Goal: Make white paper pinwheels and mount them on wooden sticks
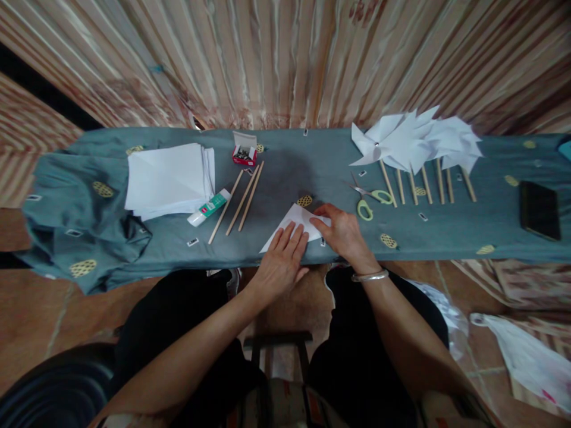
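Note:
A sheet of white paper (pixel 289 219), folded into a triangle, lies near the front edge of the cloth-covered table. My left hand (pixel 285 252) rests flat on it with the fingers stretched out. At the triangle's right corner, my right hand (pixel 341 229) pinches the paper between thumb and fingers. Green-handled scissors (pixel 366 196) lie partly open a little beyond my right hand. Three wooden sticks (pixel 243 199) lie side by side to the left of the folded paper.
A stack of white paper (pixel 167 181) and a glue tube (pixel 209 207) lie at left. Behind the sticks stands an open red box (pixel 244 154) of small metal pieces. Several paper pinwheels (pixel 414 142) on sticks lie at right, with a black phone (pixel 539 209) beyond. A curtain (pixel 276 65) hangs behind.

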`<state>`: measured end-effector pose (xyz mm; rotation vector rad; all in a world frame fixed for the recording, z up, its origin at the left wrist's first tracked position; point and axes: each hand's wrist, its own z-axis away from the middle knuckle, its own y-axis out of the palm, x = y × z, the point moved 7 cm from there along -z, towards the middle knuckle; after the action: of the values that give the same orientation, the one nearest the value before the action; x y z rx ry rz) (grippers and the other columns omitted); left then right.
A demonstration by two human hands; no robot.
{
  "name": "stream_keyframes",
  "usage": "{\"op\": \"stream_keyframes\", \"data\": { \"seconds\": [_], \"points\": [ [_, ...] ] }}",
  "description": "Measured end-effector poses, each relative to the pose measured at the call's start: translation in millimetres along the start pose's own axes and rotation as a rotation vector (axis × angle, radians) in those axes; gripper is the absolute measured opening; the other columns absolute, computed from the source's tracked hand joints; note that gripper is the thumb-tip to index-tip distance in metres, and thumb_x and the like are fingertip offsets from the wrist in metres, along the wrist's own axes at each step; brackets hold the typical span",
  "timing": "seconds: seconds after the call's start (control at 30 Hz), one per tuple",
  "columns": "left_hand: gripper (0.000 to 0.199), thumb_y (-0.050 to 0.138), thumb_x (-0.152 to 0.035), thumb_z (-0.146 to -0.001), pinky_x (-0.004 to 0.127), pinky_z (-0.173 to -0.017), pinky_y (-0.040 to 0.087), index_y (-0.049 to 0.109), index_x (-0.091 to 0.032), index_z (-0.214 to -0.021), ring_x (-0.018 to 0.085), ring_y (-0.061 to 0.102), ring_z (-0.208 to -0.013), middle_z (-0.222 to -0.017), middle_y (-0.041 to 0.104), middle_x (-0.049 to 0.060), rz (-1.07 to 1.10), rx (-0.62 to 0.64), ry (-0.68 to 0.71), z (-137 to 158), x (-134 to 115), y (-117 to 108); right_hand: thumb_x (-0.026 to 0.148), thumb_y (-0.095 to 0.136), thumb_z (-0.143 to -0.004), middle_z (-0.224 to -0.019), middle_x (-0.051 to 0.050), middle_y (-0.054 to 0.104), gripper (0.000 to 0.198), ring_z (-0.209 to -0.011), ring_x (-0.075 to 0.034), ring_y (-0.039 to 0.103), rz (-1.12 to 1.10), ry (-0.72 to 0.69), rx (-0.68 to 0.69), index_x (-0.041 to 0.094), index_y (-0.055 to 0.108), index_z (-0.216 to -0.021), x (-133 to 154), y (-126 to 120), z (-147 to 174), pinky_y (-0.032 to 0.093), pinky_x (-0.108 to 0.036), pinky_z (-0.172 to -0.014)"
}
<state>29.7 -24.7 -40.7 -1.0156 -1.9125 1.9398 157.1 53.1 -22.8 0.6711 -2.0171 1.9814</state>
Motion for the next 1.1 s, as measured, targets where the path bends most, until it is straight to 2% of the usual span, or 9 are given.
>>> {"op": "stream_keyframes", "data": {
  "seconds": [0.2,0.3,0.4,0.5,0.6,0.8,1.1],
  "points": [
    [0.068,0.054,-0.035,-0.091,0.055,-0.118,0.023,0.03,-0.004,-0.145,0.036,0.017,-0.148,-0.154,0.033,0.024,-0.019,0.014,0.003,0,0,2,0.032,0.053,-0.093,-0.099,-0.012,0.075,0.024,-0.086,-0.027,0.07,0.086,-0.053,-0.03,0.015,0.066,-0.105,4,0,2,0.051,-0.037,-0.08],
    [0.069,0.056,-0.034,-0.09,0.055,-0.118,0.023,0.03,-0.002,-0.145,0.037,0.018,-0.148,-0.154,0.033,0.025,-0.036,0.023,0.006,0,0,3,0.035,0.047,-0.096,-0.116,-0.017,0.069,0.035,-0.104,-0.031,0.063,0.162,-0.136,-0.111,0.012,0.062,-0.116,15,-2,10,0.046,-0.044,-0.092],
    [0.07,0.055,-0.034,-0.09,0.055,-0.118,0.023,0.029,-0.002,-0.147,0.036,0.016,-0.148,-0.155,0.032,0.024,-0.051,0.035,0.001,-1,-1,3,0.036,0.041,-0.098,-0.141,-0.021,0.052,0.046,-0.128,-0.033,0.047,0.213,-0.174,-0.165,0.009,0.052,-0.132,24,2,24,0.033,-0.051,-0.107],
    [0.071,0.056,-0.033,-0.089,0.055,-0.119,0.023,0.029,-0.001,-0.147,0.037,0.017,-0.148,-0.155,0.031,0.024,-0.076,0.067,-0.01,-2,-3,2,0.031,0.033,-0.099,-0.149,-0.021,0.044,0.048,-0.139,-0.029,0.036,0.215,-0.155,-0.154,0.008,0.044,-0.14,26,13,37,0.025,-0.051,-0.113],
    [0.07,0.058,-0.031,-0.088,0.054,-0.119,0.022,0.032,-0.001,-0.146,0.038,0.019,-0.147,-0.155,0.031,0.024,-0.096,0.09,-0.018,-4,-5,0,0.03,0.03,-0.1,-0.152,-0.022,0.039,0.05,-0.144,-0.028,0.029,0.237,-0.114,-0.151,0.005,0.04,-0.143,23,21,44,0.022,-0.05,-0.115],
    [0.068,0.058,-0.028,-0.088,0.052,-0.119,0.024,0.034,-0.001,-0.145,0.036,0.022,-0.147,-0.155,0.031,0.023,-0.115,0.062,-0.001,9,3,-3,0.037,0.032,-0.099,-0.153,-0.022,0.036,0.055,-0.145,-0.029,0.027,0.321,-0.029,-0.222,0.009,0.035,-0.146,-1,10,49,0.023,-0.052,-0.114],
    [0.067,0.053,-0.025,-0.09,0.05,-0.119,0.026,0.03,-0.002,-0.148,0.031,0.022,-0.148,-0.156,0.03,0.023,-0.204,-0.021,-0.072,68,42,-15,0.036,0.036,-0.097,-0.151,-0.025,0.035,0.056,-0.143,-0.033,0.03,0.35,0.106,-0.318,0.009,0.035,-0.146,-55,-14,62,0.03,-0.054,-0.11]
  ]
}}
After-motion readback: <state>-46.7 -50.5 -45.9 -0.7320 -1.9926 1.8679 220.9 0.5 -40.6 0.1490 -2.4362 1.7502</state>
